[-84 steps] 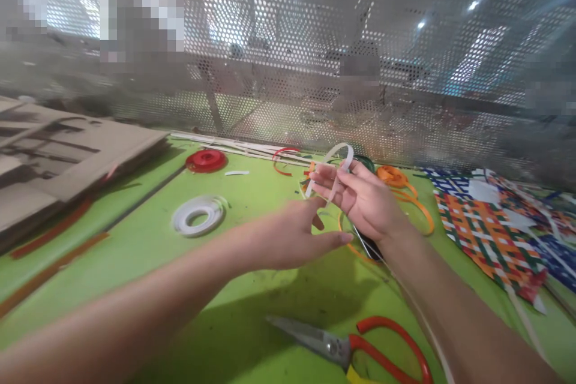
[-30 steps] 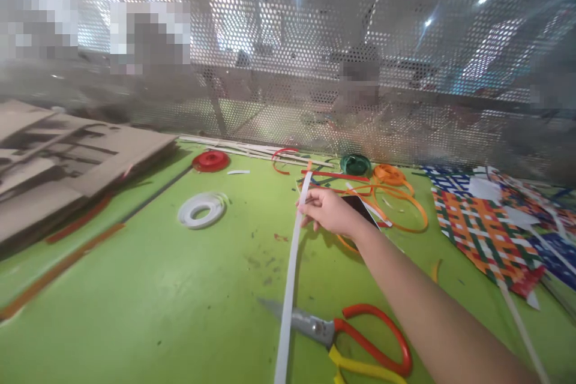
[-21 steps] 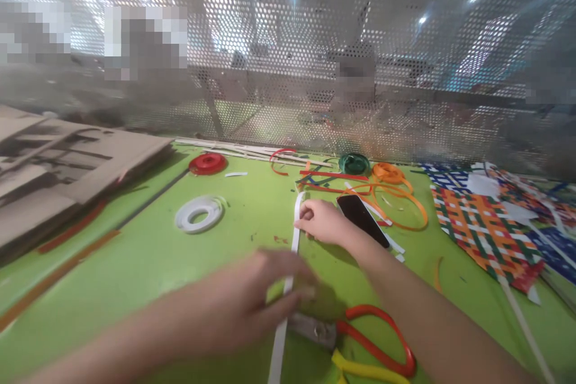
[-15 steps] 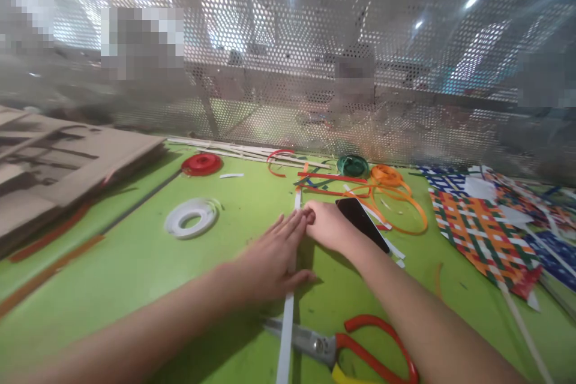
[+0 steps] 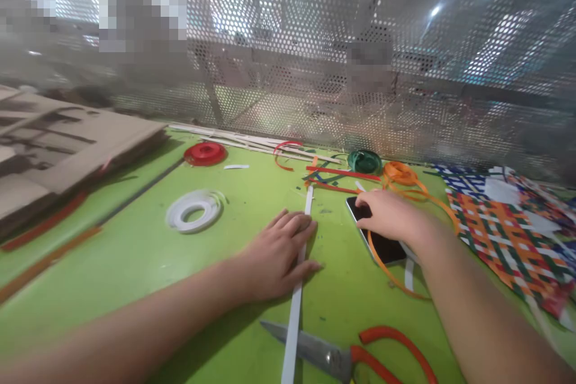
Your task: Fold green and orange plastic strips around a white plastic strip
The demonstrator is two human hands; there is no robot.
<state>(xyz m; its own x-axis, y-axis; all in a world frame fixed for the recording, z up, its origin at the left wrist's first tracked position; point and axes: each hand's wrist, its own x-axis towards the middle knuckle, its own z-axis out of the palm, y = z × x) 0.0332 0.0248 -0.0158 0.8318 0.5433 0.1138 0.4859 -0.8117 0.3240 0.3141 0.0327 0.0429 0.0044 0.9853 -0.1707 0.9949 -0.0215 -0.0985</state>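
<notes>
A long white strip [image 5: 294, 318] lies straight on the green table [image 5: 135, 276], running from the near edge towards the back. My left hand [image 5: 279, 252] rests flat on the strip's middle, fingers together, pressing it down. My right hand [image 5: 389, 213] is to the right of the strip, its fingers on a black phone [image 5: 382, 246] that lies flat on the table. An orange strip [image 5: 382, 264] curves across the phone. The strip's far end [image 5: 308, 198] shows beyond my left fingers.
Red-handled scissors [image 5: 342, 357] lie under the strip at the near edge. A white coil [image 5: 192, 210], a red coil [image 5: 204, 153], a green coil [image 5: 364, 162] and an orange coil [image 5: 400, 174] sit further back. A woven mat [image 5: 508, 234] lies right, cardboard sheets [image 5: 58, 150] left, perforated metal screen [image 5: 315, 54] behind.
My right hand let go of the white strip's far end and moved right onto the phone. My left hand came in and now lies flat on the strip.
</notes>
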